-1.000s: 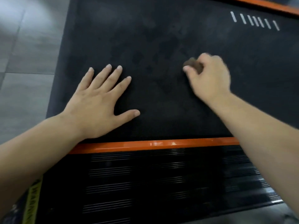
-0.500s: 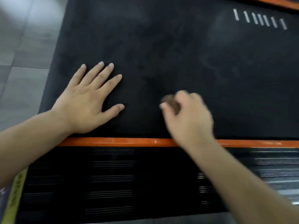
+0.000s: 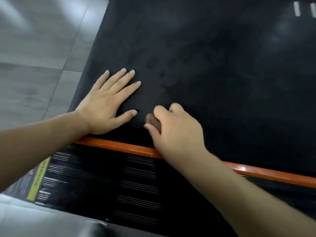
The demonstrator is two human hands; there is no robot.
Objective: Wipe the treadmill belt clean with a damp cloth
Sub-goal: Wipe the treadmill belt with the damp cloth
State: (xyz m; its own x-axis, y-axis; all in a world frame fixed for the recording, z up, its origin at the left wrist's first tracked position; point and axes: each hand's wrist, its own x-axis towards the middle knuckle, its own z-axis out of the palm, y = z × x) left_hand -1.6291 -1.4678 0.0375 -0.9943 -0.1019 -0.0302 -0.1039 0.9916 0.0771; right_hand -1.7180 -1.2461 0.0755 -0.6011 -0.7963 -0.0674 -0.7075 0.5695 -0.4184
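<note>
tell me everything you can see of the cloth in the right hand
The cloth shows only as a small brownish wad, blurred. It peeks out between the thumb and fingers of the right hand, which curls over it and hides most of it. It is bunched, not spread, and lies on the black treadmill belt near the orange strip. It is just right of the left hand, not touching it. Texture and dampness cannot be told.

Two hands: left hand (image 3: 106, 106), right hand (image 3: 176, 132). One cloth (image 3: 153, 121). One treadmill belt (image 3: 205, 65). One orange strip (image 3: 119, 147). One yellow warning label (image 3: 38, 180). Two white marks (image 3: 297, 8), on the belt's far right.
</note>
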